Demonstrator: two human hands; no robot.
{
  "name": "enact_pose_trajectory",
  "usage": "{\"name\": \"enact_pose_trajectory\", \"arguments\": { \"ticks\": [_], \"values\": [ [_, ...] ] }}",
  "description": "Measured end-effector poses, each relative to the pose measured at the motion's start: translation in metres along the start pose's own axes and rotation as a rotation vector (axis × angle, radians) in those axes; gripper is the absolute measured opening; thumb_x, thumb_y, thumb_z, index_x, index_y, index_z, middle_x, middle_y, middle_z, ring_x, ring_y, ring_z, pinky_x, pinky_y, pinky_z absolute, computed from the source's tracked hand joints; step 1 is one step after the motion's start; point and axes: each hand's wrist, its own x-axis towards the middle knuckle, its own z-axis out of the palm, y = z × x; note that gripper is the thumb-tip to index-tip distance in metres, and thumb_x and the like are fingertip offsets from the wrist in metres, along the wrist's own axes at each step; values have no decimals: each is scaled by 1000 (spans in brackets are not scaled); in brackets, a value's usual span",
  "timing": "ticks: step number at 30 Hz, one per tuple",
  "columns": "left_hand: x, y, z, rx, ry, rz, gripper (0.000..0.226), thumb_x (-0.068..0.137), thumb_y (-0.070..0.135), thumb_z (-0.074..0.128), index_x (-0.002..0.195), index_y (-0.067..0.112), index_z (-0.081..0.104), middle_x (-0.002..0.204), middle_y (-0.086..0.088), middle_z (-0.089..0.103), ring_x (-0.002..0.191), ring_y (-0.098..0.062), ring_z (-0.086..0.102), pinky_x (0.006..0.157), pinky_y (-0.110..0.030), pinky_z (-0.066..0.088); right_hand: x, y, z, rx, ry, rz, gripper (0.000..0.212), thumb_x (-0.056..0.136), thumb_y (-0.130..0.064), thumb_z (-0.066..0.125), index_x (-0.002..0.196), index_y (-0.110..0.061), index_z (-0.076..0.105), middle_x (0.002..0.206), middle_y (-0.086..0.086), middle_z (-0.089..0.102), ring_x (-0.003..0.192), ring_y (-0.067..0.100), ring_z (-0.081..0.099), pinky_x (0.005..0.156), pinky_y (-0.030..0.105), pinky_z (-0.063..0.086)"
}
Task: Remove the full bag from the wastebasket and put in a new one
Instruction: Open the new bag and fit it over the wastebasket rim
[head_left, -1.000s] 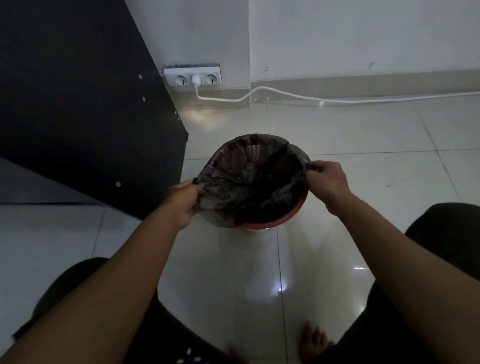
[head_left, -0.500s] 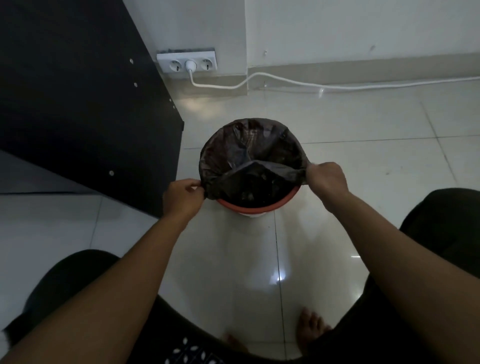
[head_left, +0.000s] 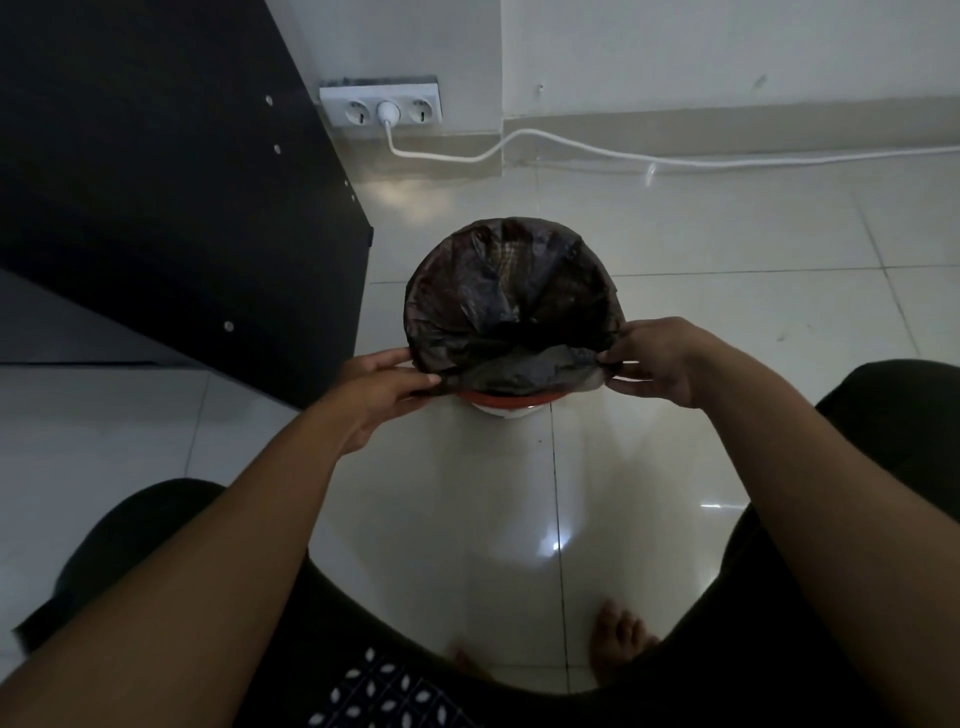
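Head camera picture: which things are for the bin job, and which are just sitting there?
For the job:
black bin bag
red-rimmed wastebasket
left hand and right hand, each pinching the bag's edge

Just there:
white socket strip
white cable
black cabinet
tiled floor

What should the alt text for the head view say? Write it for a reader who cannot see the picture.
Two bare hands, left hand and right hand, pinch the near edge of a dark bag stretched over a round red-rimmed wastebasket on a glossy tiled floor. A black cabinet stands to the left; behind, a white cable runs from a wall socket strip.
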Motion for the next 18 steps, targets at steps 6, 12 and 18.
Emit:
{"name": "enact_pose_trajectory", "arguments": {
  "ticks": [6,12,18],
  "values": [
    [7,-14,-7,258,116,108,60,75,-6,78,130,8,59,92,-11,71,84,-20,68,71,-27,57,-5,-3,-4,-63,-10,-2,29,88,11,58,112,0,68,102,11,69,85,21,66,66,29,57],
    [12,-27,13,647,432,405,31,71,7,80,88,17,56,84,-3,60,78,-22,58,58,-24,38,-5,-2,0,-90,80,-56,31,85,15,59,105,-9,65,94,10,68,76,20,66,62,29,55],
    [13,-22,20,613,442,276,14,77,-1,69,76,13,67,78,-6,68,73,-23,63,62,-25,51,5,12,14,-208,313,-120,30,79,-2,60,103,-13,74,106,14,69,75,26,66,66,36,62]
  ]
}}
